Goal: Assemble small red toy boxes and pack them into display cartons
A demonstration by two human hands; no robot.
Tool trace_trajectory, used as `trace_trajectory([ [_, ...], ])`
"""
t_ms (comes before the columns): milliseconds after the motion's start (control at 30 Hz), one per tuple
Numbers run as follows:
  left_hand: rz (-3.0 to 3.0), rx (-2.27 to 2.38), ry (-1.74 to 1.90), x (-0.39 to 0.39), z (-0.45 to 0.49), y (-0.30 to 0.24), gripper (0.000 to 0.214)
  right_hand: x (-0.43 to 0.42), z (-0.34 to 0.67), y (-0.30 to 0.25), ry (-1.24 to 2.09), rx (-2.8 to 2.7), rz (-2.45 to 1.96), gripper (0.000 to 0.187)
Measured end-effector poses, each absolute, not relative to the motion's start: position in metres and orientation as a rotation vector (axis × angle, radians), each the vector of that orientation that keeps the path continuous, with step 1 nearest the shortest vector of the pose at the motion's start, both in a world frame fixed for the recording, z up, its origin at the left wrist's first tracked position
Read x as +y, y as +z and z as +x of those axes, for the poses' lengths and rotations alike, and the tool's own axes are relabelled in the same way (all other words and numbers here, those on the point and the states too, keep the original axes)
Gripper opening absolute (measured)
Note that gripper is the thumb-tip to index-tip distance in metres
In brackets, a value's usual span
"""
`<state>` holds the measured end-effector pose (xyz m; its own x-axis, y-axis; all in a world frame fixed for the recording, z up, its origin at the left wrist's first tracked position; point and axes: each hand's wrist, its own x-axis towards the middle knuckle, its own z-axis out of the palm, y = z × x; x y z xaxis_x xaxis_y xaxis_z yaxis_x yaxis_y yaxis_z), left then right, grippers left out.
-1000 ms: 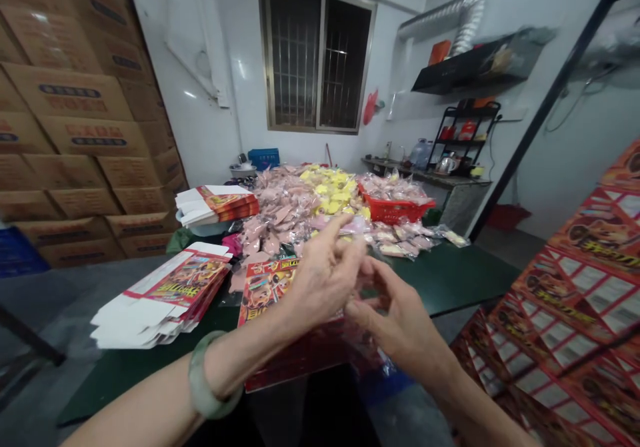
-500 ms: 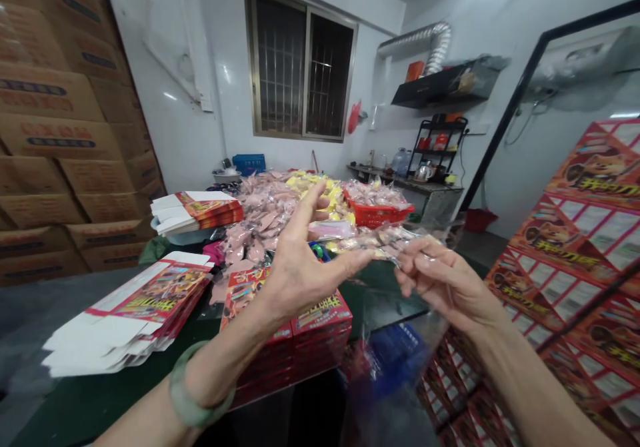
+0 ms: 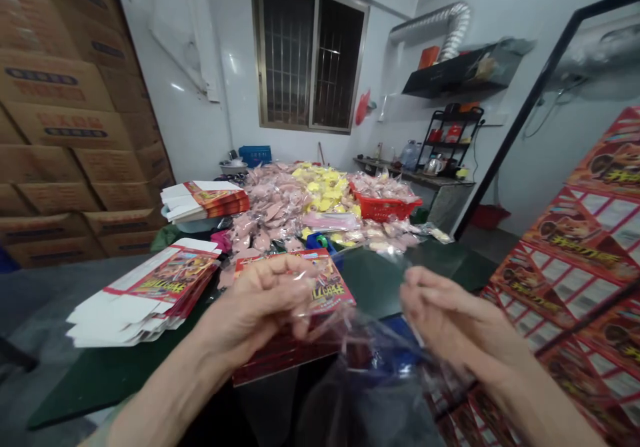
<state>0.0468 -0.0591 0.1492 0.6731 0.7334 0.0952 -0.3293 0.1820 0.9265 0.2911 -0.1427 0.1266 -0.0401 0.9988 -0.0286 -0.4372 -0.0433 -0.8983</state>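
My left hand point(image 3: 260, 304) and my right hand point(image 3: 445, 317) are raised side by side over the near edge of the green table point(image 3: 115, 367). Both have their fingers curled on a clear plastic bag point(image 3: 360, 340) that stretches between them and hangs down in front of me. Behind the bag lies a stack of red printed boxes point(image 3: 330, 287). A pile of flat white-and-red carton blanks point(image 3: 145, 294) lies to the left of my left hand.
A heap of pink and yellow small packets point(image 3: 295, 200) and a red basket point(image 3: 387, 207) cover the table's far half. A second stack of flat cartons point(image 3: 205, 200) sits behind. Brown cardboard cases point(image 3: 65, 134) line the left wall. Red display boxes point(image 3: 570, 260) are stacked at the right.
Both hands have dropped lower and drawn apart. My left fingers, spread half a second ago, have closed on the bag, which now hangs open between the hands.
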Motion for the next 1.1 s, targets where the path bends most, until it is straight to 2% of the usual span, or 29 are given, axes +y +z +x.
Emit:
trace_trajectory([
  [67, 1.106, 0.499, 0.783, -0.059, 0.023, 0.143, 0.030, -0.135, 0.275, 0.109, 1.583, -0.921, -0.928, 0.016],
  [167, 1.170, 0.724, 0.860, -0.054, -0.006, 0.133, 0.024, -0.116, 0.255, 0.094, 1.610, -1.081, -1.083, 0.029],
  [233, 1.255, 0.874, 0.923, -0.049, -0.018, 0.128, 0.024, -0.101, 0.248, 0.093, 1.479, -1.193, -1.193, 0.036],
  [367, 1.472, 1.103, 1.054, -0.033, -0.022, 0.122, 0.044, -0.069, 0.245, 0.102, 1.151, -1.370, -1.355, 0.043],
  [433, 1.604, 1.178, 1.105, -0.022, -0.020, 0.119, 0.048, -0.055, 0.246, 0.104, 0.999, -1.475, -1.370, 0.044],
  [533, 1.721, 1.249, 1.142, -0.003, -0.017, 0.116, 0.040, -0.036, 0.249, 0.101, 0.830, -1.525, -1.334, 0.038],
  [633, 1.763, 1.293, 1.121, 0.013, -0.013, 0.115, 0.030, -0.020, 0.253, 0.096, 0.876, -1.384, -1.342, 0.028],
  [733, 1.740, 1.288, 1.091, 0.025, -0.009, 0.112, 0.026, -0.006, 0.257, 0.092, 0.990, -1.260, -1.361, 0.029],
  [867, 1.619, 1.292, 1.111, 0.039, -0.008, 0.101, 0.035, 0.008, 0.261, 0.089, 1.059, -1.225, -1.380, 0.034],
  [1100, 1.731, 1.448, 1.053, 0.050, -0.004, 0.105, 0.020, 0.029, 0.271, 0.080, 0.985, -1.310, -1.423, 0.031],
])
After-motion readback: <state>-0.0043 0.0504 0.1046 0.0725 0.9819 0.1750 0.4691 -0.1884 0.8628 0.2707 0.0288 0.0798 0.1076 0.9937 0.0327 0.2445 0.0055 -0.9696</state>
